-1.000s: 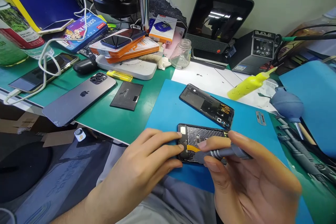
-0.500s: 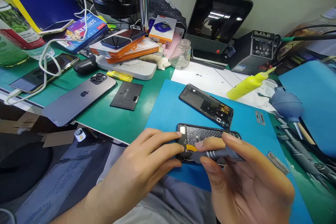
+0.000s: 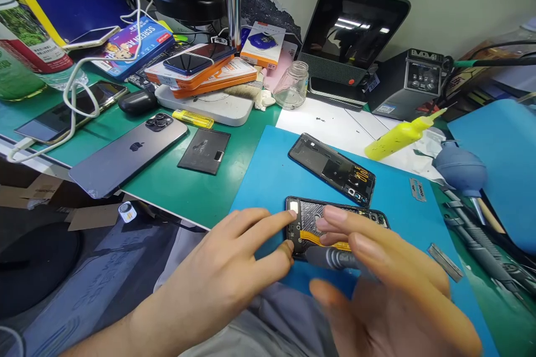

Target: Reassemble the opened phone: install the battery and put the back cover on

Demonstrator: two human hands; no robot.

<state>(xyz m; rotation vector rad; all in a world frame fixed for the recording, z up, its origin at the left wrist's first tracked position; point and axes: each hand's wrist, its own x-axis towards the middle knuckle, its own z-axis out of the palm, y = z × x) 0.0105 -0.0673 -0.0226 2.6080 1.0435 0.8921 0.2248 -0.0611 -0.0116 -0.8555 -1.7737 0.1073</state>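
Observation:
An opened phone [image 3: 307, 223] lies on the blue mat, its inner parts and an orange flex cable [image 3: 312, 238] showing. My left hand [image 3: 234, 256] holds the phone's left end, with the index fingertip by a white patch and other fingers bent at the edge. Over the phone's near side is a grey screwdriver [image 3: 330, 257] in my right hand [image 3: 397, 279]. The right thumb is blurred and stands off the handle, while the fingers stretch above it; the screwdriver's tip cannot be made out. Behind lies a detached phone back cover [image 3: 330, 167].
Left on the green bench are a grey iPhone [image 3: 129, 153], a flat black battery [image 3: 205, 150] and a yellow lighter [image 3: 192, 119]. A glass jar [image 3: 292, 86], yellow bottle [image 3: 396, 136] and air blower [image 3: 459, 167] stand behind and right. A metal strip [image 3: 444, 262] lies near the mat's right edge.
My right thumb has come away from the screwdriver and the fingers have lifted and straightened. More of the orange cable shows. The left hand's lower fingers have curled in at the phone's edge.

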